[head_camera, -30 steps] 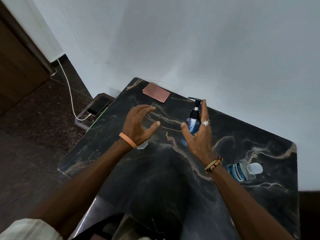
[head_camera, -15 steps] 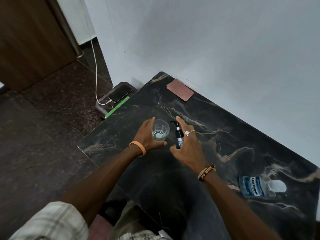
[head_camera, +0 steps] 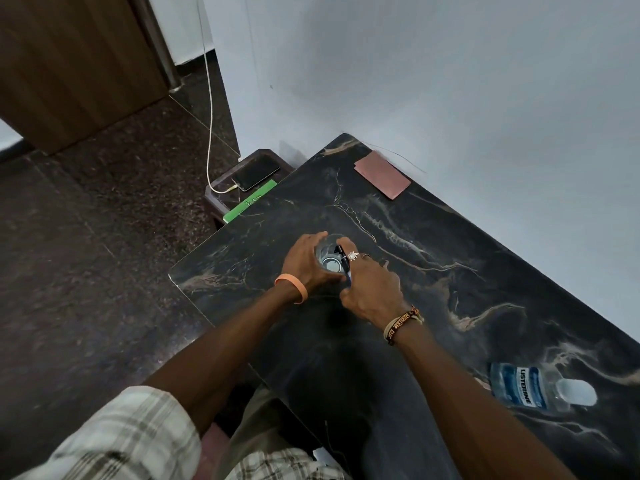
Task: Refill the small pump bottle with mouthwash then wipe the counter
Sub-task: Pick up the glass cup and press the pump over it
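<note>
My left hand [head_camera: 306,261] wraps around a clear glass [head_camera: 329,259] standing on the black marble counter [head_camera: 433,271]. Right beside the glass, my right hand [head_camera: 372,285] grips the small pump bottle [head_camera: 343,258], whose black pump head and blue body show between the fingers; most of the bottle is hidden by the hand. The mouthwash bottle [head_camera: 530,386], clear with a blue label and a white cap, lies on its side at the counter's right end, apart from both hands.
A pink folded cloth [head_camera: 382,174] lies at the counter's far corner by the white wall. Beyond the counter's left edge, a low stool holds a phone [head_camera: 256,173] on a white charging cable and a green strip [head_camera: 250,201]. Dark floor on the left.
My left hand, empty one second ago, has closed around the glass. My right hand has brought the pump bottle up against the glass. The view has swung down and left.
</note>
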A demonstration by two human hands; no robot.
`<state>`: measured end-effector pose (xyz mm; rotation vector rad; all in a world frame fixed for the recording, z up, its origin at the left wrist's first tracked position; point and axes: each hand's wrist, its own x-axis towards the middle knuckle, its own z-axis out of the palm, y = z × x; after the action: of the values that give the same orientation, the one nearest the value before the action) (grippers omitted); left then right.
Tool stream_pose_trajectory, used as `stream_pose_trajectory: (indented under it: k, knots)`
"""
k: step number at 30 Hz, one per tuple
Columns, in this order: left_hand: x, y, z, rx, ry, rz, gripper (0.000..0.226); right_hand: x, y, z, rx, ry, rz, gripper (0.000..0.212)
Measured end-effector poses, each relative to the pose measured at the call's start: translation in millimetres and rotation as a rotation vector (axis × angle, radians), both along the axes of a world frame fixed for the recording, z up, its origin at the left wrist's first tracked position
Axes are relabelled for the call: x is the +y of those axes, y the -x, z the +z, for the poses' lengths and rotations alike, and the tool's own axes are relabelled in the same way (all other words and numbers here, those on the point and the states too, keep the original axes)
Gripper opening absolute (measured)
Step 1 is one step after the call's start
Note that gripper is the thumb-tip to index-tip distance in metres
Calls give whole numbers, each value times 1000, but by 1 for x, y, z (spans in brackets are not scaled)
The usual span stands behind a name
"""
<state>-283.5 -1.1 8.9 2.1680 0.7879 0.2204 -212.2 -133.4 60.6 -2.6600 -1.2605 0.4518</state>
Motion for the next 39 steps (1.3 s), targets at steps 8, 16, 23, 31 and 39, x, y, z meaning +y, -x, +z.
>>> stream_pose_trajectory:
  k: [8,16,23,31,39]
  knots:
    - [1,4,3,-73,50,24,88,2,-5,-5,31,-52,-25,86]
    - [2,5,4,-76,68,9,88,3,-5,-9,2,-4,5,69]
    - [3,5,0,-55,76,4,90,-4,-3,-13,52,-66,-77,102]
    - [0,5,1,-77,73,18,85,-5,-3,-15,30,-54,-49,71]
    - [0,4,1,-54,66,19,87,-5,0,-16,9,-73,-35,71]
